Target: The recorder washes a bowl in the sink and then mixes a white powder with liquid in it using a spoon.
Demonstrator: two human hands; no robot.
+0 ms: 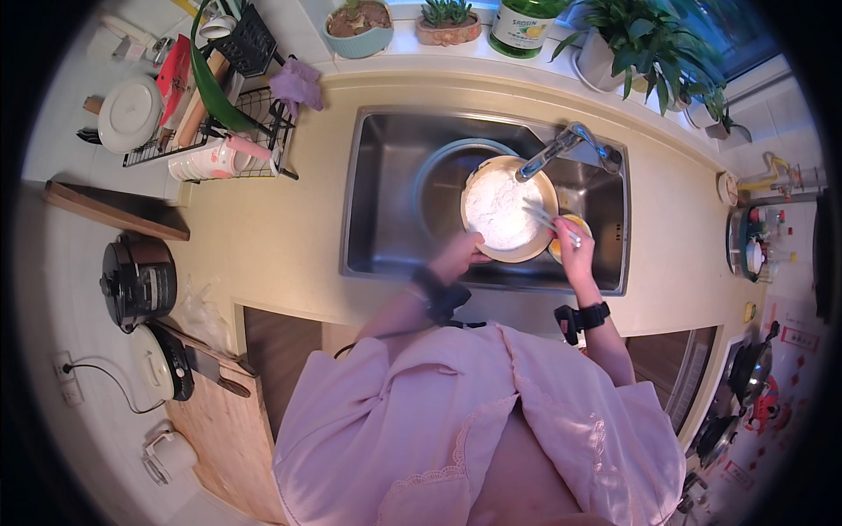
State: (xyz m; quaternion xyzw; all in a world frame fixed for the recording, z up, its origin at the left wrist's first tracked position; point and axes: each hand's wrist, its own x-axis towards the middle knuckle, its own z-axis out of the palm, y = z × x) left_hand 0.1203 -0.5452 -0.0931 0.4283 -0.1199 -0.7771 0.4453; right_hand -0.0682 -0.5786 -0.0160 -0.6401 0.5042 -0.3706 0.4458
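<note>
A cream-coloured bowl holds white powder that looks like flour. My left hand grips its near-left rim, slightly blurred. A pair of chopsticks is held in my right hand, their tips at the powder's right side. Just above the bowl's far rim, as seen from here, hangs the spout of a chrome faucet. Partly hidden behind my right hand and the bowl is a smaller bowl with something orange-yellow in it. A round blue-rimmed basin lies in the steel sink beneath the bowl.
To the left stand a black wire dish rack with plates and cups, a wooden board and a dark electric cooker. Potted plants and a green bottle line the windowsill. At the right are pans on a stove.
</note>
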